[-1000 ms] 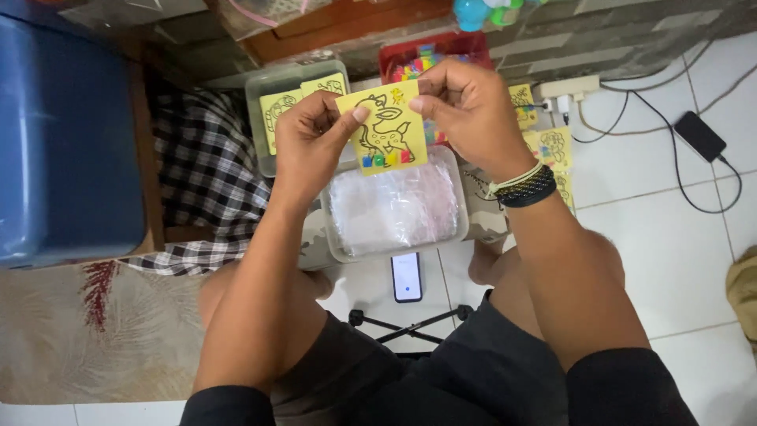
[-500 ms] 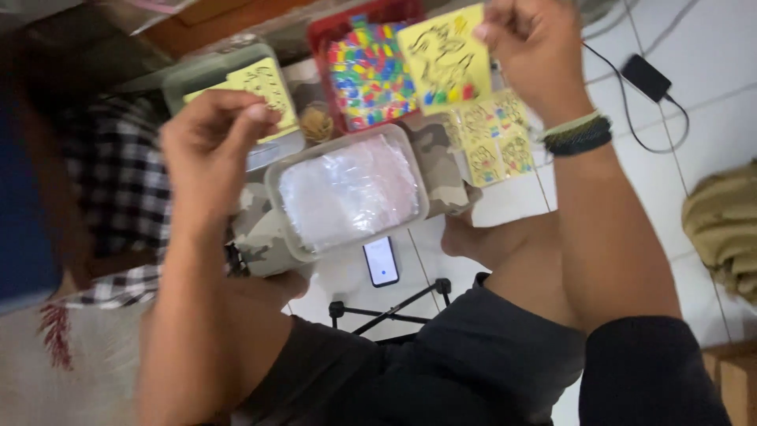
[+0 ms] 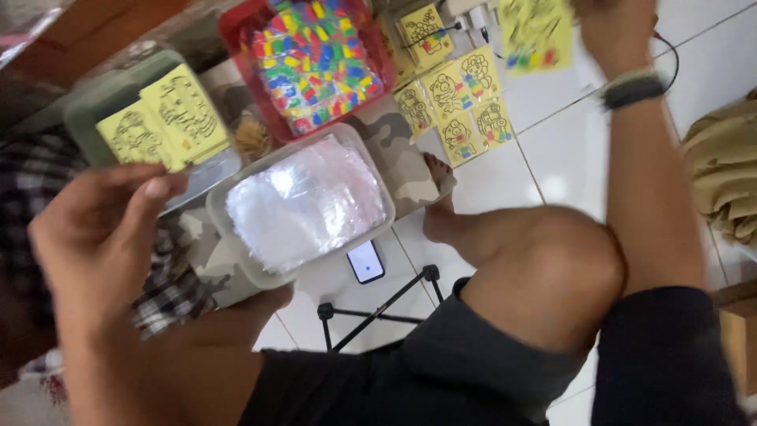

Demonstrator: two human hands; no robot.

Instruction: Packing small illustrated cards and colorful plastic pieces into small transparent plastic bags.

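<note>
My right hand (image 3: 619, 28) is raised at the top right and pinches a yellow picture card (image 3: 536, 31) with black line art and coloured patches. It hangs over the white floor tiles, right of several yellow cards (image 3: 457, 102) lying on the floor. My left hand (image 3: 102, 237) hovers at the left with fingers apart and nothing in it. It is just below a grey-green tub (image 3: 95, 102) that holds more yellow cards (image 3: 162, 118). A clear plastic tub (image 3: 236, 264) of clear plastic bags sits between my hands.
A red tray (image 3: 236, 24) of small colourful packets stands behind the clear tub, on a camouflage cloth (image 3: 402, 158). A phone (image 3: 367, 260) and a black stand (image 3: 378, 312) lie by my knee. A tan bag (image 3: 725, 173) is at the right, plaid cloth (image 3: 165, 296) at the left.
Both hands held the yellow card together; my left hand let go and dropped to the left. My right hand carried the card up and to the right.
</note>
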